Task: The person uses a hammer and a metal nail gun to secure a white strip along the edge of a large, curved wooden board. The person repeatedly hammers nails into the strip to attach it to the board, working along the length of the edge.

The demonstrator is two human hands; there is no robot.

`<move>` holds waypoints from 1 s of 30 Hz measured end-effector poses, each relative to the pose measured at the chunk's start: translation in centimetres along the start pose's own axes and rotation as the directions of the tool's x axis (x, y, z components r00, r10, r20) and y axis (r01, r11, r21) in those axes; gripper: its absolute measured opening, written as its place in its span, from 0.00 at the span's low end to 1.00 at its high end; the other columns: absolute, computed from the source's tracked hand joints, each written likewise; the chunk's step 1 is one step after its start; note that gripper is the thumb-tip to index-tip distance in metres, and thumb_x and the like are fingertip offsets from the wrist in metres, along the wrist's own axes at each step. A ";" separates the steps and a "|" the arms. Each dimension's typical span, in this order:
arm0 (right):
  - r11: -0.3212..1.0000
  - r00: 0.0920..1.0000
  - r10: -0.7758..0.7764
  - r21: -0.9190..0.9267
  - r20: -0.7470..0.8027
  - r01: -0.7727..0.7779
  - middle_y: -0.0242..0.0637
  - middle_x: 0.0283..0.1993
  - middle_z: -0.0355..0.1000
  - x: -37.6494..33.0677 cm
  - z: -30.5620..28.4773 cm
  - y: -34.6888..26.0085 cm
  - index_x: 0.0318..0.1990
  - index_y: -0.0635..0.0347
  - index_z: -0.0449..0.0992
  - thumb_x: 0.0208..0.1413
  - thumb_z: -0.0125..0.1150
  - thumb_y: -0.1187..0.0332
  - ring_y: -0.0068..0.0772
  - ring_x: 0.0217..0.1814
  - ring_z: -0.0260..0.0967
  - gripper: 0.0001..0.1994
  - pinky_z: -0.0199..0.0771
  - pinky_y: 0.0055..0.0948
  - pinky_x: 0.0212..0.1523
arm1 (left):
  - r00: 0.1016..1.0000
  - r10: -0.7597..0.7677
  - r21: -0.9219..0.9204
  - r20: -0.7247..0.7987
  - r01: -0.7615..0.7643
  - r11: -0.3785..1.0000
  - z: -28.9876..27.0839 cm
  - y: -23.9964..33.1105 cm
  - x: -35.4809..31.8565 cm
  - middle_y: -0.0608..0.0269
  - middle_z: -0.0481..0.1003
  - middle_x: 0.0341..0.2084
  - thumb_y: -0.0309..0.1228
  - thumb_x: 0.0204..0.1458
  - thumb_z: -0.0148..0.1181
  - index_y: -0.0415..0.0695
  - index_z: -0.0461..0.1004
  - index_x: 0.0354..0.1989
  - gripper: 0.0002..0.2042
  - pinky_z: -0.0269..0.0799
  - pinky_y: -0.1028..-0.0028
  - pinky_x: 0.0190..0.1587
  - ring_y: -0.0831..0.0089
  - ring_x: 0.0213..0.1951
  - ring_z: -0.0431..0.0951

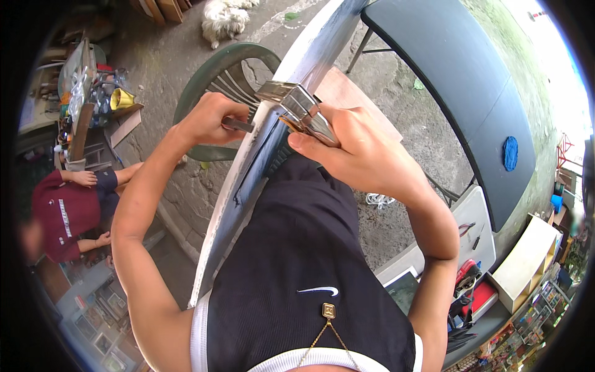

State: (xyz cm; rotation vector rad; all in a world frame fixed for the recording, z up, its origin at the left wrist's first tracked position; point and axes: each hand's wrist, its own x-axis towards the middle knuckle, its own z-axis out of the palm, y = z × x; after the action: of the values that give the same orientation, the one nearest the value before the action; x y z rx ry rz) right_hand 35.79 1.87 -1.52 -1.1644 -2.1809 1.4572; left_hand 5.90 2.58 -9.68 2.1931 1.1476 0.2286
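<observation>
Black sleeveless fabric (297, 260) fills the lower centre of the frame, a small gold pendant (328, 310) hanging against it. Above it, a long white-edged panel (248, 180) runs diagonally from lower left to upper centre. Right hand (353, 149), at centre, closes its fingers around a metal stapler-like tool (297, 108) pressed on the panel's upper edge. Left hand (211, 118), just left of the tool, is curled shut on a small flat metal piece (238, 125) touching the panel edge.

Surface: cracked concrete floor (186, 180). A green plastic chair (217, 80) stands behind the panel. A dark folding table (458, 80) occupies the upper right, bearing a blue round object (510, 153). A seated person in a red shirt (65, 214) is at left.

Containers: a yellow cup (121, 98), upper left; contents cannot be determined.
</observation>
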 end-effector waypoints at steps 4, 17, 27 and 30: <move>1.000 1.000 0.020 -0.014 -0.004 -0.020 0.54 0.19 0.69 -0.9 -0.1 0.1 0.38 0.74 0.75 0.59 0.58 0.60 0.54 0.25 0.71 0.19 0.68 0.43 0.30 | 0.999 -0.018 0.063 0.026 0.016 0.998 -0.6 0.7 0.0 0.59 0.72 0.15 0.27 0.31 0.69 0.40 0.75 0.22 0.09 0.66 0.69 0.24 0.62 0.19 0.73; 0.990 0.996 0.067 -0.126 0.055 -0.060 0.53 0.18 0.68 -0.8 -0.7 -1.5 0.32 0.71 0.73 0.59 0.59 0.58 0.50 0.22 0.69 0.19 0.66 0.42 0.28 | 0.979 0.150 0.344 0.138 -0.189 0.920 -7.4 3.7 1.5 0.57 0.72 0.14 0.39 0.32 0.74 0.42 0.77 0.19 0.15 0.67 0.63 0.25 0.55 0.22 0.74; 0.970 0.971 0.199 -0.166 0.132 -0.176 0.52 0.18 0.66 0.3 -1.2 -2.9 0.31 0.71 0.72 0.60 0.59 0.58 0.50 0.22 0.69 0.19 0.65 0.41 0.27 | 0.953 0.254 0.368 0.168 -0.299 0.880 -7.1 2.1 1.8 0.59 0.73 0.15 0.38 0.33 0.73 0.43 0.74 0.19 0.14 0.68 0.61 0.27 0.55 0.23 0.75; 0.976 0.975 0.178 -0.151 0.132 -0.158 0.54 0.20 0.67 0.6 -1.1 -2.9 0.33 0.72 0.72 0.60 0.59 0.58 0.51 0.23 0.69 0.19 0.66 0.41 0.27 | 0.953 0.275 0.377 0.128 -0.303 0.876 -6.8 2.3 1.8 0.60 0.74 0.16 0.33 0.31 0.73 0.44 0.74 0.19 0.12 0.67 0.62 0.26 0.57 0.22 0.75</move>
State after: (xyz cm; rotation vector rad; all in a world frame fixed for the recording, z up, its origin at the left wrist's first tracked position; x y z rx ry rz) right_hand 34.70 2.55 1.39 -1.3597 -2.3658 1.5205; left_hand 5.66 6.14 -3.22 2.7078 0.8760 0.0442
